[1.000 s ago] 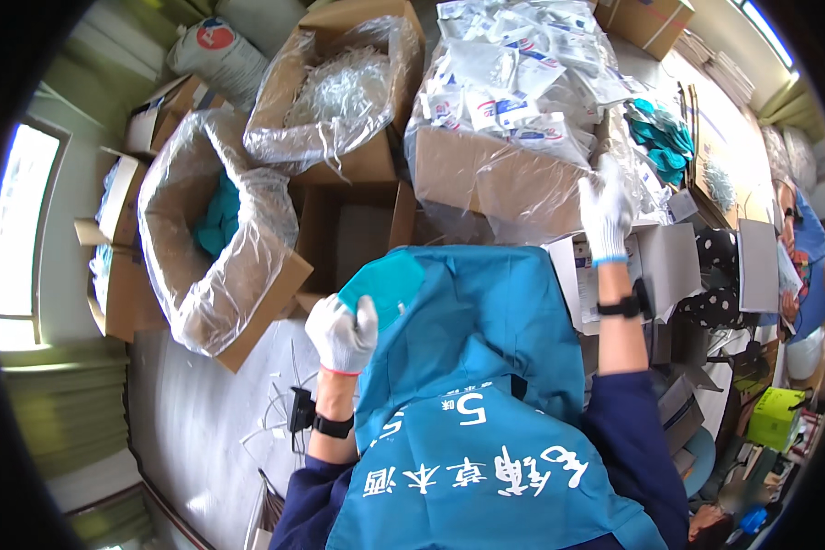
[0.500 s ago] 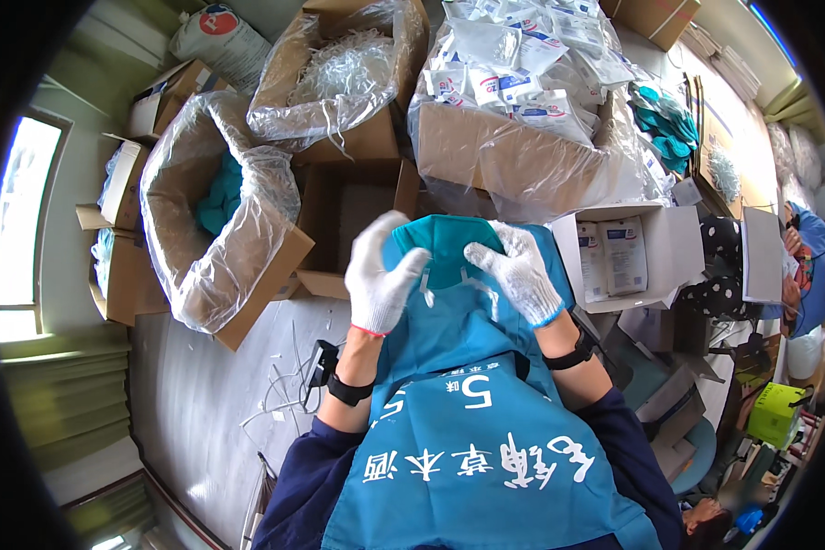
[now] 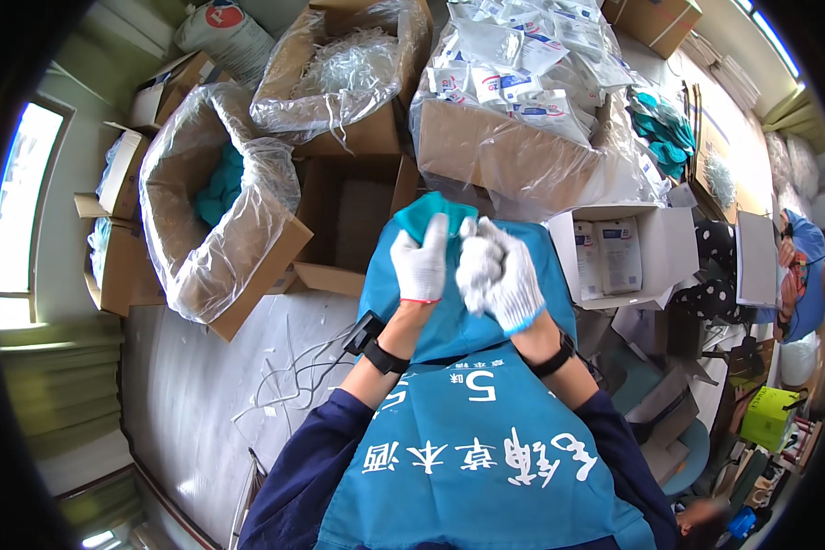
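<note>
While adjacent, left hand (image 3: 420,264) pincer-like on teal mask (image 3: 431,211), right hand (image 3: 500,280) fist-like, contents unclear

gloved hands (image 3: 419,268) (image 3: 506,280): 2 | teal piece (image 3: 429,212): 1 | plastic-lined cartons (image 3: 268,280) (image 3: 372,137) (image 3: 495,154): 3 | packets (image 3: 621,258) visible in white box (image 3: 665,246): 2

The grey, wood-grained floor (image 3: 192,385) is spreading across the left of the scene. White cord-like strands (image 3: 280,401) are lying on it in loose loops toward the near side, and small pale scraps (image 3: 269,412) are lying scattered about them. Farther off, a plastic-lined cardboard box (image 3: 264,275) is standing above the floor, its base hidden, so direct contact is staying unclear.
</note>
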`<state>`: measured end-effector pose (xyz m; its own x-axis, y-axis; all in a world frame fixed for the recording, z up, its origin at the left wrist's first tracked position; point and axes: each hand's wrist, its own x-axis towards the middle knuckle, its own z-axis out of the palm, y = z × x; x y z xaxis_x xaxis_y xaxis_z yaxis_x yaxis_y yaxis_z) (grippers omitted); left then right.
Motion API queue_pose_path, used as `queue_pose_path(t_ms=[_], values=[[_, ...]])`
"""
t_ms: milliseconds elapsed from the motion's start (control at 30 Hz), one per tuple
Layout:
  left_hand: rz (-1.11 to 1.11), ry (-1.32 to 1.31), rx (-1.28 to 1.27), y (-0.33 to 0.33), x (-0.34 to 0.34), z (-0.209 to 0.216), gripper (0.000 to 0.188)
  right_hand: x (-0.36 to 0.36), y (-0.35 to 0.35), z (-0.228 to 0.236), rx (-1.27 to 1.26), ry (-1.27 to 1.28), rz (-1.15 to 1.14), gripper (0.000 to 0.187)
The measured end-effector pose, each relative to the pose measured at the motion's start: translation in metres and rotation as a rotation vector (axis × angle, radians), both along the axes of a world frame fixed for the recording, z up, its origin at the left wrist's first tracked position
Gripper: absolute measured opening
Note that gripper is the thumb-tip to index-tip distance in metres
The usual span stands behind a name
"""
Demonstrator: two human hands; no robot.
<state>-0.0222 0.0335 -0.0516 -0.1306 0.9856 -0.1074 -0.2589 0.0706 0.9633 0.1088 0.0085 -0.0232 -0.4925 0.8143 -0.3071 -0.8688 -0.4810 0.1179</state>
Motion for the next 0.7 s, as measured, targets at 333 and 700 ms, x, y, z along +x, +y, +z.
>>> queue_pose_path(t_ms=[333,700], values=[[-0.623,0.492,0.579,-0.089,-0.01,0.026,0.013,0.09,0.107,-0.114,-0.056,-0.626,-0.633,0.004],[-0.63,-0.95,-0.89,-0.023,-0.017,0.009,0.045,0.003,-0.009,-0.037,0.493,-0.774,-0.016,0.046]])
